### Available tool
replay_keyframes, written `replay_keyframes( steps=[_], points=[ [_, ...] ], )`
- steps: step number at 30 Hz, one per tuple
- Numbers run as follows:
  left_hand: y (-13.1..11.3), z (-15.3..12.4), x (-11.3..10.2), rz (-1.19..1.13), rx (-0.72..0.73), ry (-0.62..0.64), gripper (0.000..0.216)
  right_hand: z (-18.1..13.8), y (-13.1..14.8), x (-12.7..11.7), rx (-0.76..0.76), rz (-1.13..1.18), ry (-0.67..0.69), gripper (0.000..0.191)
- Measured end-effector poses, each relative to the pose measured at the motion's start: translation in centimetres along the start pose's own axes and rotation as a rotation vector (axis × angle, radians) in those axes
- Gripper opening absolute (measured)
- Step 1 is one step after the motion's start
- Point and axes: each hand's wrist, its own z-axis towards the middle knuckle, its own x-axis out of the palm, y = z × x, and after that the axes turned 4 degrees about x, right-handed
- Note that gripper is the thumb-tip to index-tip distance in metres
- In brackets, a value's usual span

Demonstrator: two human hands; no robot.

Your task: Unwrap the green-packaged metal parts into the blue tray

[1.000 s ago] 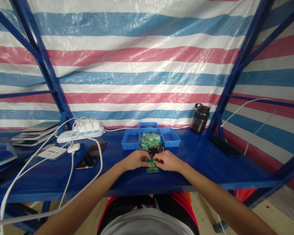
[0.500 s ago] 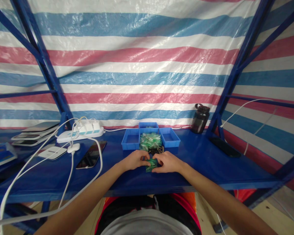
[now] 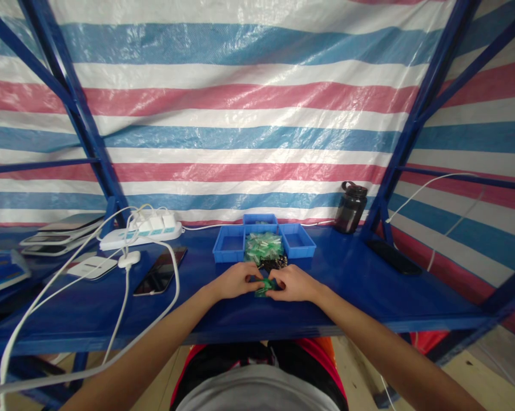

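Between my two hands, near the front of the blue table, is a small green plastic packet (image 3: 264, 289). My left hand (image 3: 239, 281) pinches its left side with thumb and forefinger. From the other side, my right hand (image 3: 292, 283) grips the packet's right edge, fingers curled. What the packet contains is too small to make out. Just beyond my fingertips lies a pile of small dark and gold-coloured pieces (image 3: 275, 263). Behind that, a heap of similar green packets (image 3: 264, 246) sits between blue trays.
Blue trays stand left (image 3: 229, 244), right (image 3: 298, 241) and behind (image 3: 260, 218) the heap. To the left are a phone (image 3: 160, 272), white cables and a power strip (image 3: 141, 231). A dark bottle (image 3: 351, 208) and a black phone-like slab (image 3: 393, 256) are at right.
The packet has tilted or folded slightly between my fingers, showing less of its face. Both hands have stayed in nearly the same place.
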Motion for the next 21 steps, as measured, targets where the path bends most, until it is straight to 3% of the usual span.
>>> replay_keyframes(
  steps=[9,21],
  points=[
    [-0.8,0.12,-0.1,0.09,-0.029,0.02,0.044,0.06,0.07,-0.14,0.006,-0.002,-0.014,0.028],
    [-1.0,0.14,-0.12,0.074,-0.096,0.006,0.039,0.22,0.37,-0.67,0.046,0.011,0.014,0.032]
  ],
)
